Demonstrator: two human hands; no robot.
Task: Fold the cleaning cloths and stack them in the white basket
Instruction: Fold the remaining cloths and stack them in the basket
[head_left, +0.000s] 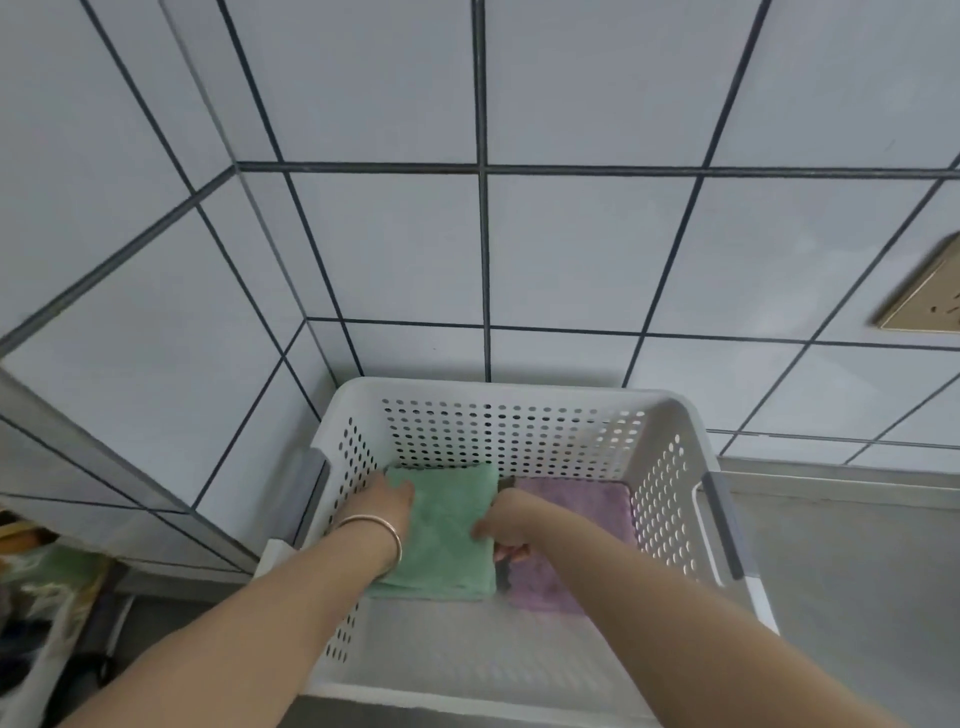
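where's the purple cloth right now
In the head view the purple cloth lies folded on the floor of the white basket, on its right side, just beside the green cloth and partly under the right hand.

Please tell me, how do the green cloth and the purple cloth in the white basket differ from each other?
The green cloth lies on the left side of the white basket; the purple cloth lies on the right side. Both hands are at the green cloth, the left hand at its left edge and the right hand at its right edge, while the right forearm covers part of the purple one. Both are folded, lie flat and look fluffy.
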